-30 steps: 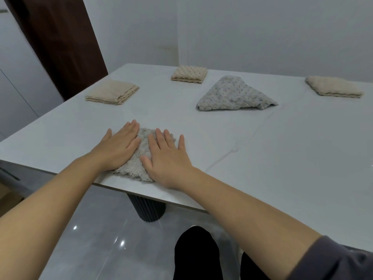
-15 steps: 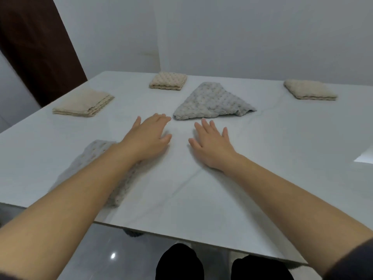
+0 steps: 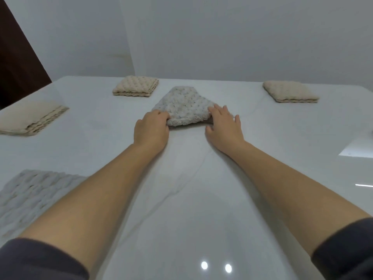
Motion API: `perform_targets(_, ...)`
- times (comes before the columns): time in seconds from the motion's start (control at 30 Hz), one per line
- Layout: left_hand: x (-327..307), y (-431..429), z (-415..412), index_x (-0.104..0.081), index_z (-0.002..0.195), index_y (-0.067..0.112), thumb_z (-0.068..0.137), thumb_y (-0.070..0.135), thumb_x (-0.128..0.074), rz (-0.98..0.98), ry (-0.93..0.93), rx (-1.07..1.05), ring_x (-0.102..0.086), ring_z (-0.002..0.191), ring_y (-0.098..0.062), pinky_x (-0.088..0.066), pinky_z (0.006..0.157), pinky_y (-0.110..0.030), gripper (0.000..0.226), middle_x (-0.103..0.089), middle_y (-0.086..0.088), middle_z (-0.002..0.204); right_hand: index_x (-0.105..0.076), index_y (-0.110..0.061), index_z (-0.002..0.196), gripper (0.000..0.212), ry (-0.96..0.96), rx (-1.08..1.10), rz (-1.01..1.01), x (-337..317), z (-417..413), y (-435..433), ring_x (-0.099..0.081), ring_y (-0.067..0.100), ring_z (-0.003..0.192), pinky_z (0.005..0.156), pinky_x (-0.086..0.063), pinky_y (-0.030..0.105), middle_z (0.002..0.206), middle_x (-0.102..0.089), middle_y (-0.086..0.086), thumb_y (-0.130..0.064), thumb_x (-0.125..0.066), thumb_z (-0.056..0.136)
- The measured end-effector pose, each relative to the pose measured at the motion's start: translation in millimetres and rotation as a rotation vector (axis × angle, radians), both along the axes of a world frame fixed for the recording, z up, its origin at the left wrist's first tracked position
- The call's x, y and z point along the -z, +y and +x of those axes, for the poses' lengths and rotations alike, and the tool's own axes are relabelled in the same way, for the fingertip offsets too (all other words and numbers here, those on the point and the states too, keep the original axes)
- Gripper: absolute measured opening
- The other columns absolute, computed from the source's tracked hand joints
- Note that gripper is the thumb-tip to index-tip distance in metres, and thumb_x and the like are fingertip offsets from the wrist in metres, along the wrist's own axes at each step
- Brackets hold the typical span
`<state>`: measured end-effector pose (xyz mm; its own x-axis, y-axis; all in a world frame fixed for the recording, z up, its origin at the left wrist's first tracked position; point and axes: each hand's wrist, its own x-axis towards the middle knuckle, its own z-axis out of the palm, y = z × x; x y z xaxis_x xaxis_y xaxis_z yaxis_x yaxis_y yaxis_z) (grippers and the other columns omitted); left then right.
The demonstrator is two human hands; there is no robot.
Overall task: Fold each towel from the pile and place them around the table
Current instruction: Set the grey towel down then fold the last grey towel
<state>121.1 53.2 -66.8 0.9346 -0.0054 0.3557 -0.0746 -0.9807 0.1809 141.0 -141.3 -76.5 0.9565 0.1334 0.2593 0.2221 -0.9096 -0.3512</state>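
Note:
A loose grey towel (image 3: pixel 182 107) lies in a rough triangle in the middle of the white table (image 3: pixel 191 199). My left hand (image 3: pixel 150 132) grips its near left corner with curled fingers. My right hand (image 3: pixel 224 126) rests on its near right corner with the fingers spread fairly straight over the cloth and the thumb at the edge. A folded grey towel (image 3: pixel 34 190) lies at the near left edge, partly behind my left forearm. Folded beige towels sit at the left (image 3: pixel 30 118), the far middle (image 3: pixel 136 88) and the far right (image 3: pixel 289 91).
A pale wall runs close behind the table's far edge. A dark brown door (image 3: pixel 18 67) stands at the far left. Bare tabletop stretches between my forearms and out to the right, with light reflections on it.
Both hands left the folded grey towel at the near left edge and reached forward to the loose grey towel in the middle. The left hand has taken hold of its corner.

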Motion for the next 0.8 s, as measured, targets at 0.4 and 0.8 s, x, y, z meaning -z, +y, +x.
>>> perform_targets(0.4,1,-20,-43,-0.042,0.077,0.012,0.092,0.032,-0.042,-0.242,-0.089,0.023,-0.048,0.072,-0.024,-0.036,0.068,-0.038,0.026,-0.046,0.002,0.073,-0.056,-0.011,0.099,0.015,-0.183,-0.094,0.203,-2,-45,-23,-0.056,0.029,0.069,0.063,-0.041,0.04,0.074,-0.062,0.005,-0.016,-0.041,0.096)
perform_targets(0.8,8,-40,-70,-0.052,0.115,0.01,0.083,0.007,-0.051,-0.069,-0.157,0.009,-0.054,0.106,-0.027,-0.017,0.117,-0.05,0.032,-0.06,-0.007,0.109,-0.06,-0.016,0.098,0.014,-0.151,-0.11,0.168,-4,-95,-35,-0.044,0.016,0.052,0.053,-0.034,0.033,0.051,-0.045,-0.009,-0.022,-0.047,0.094)
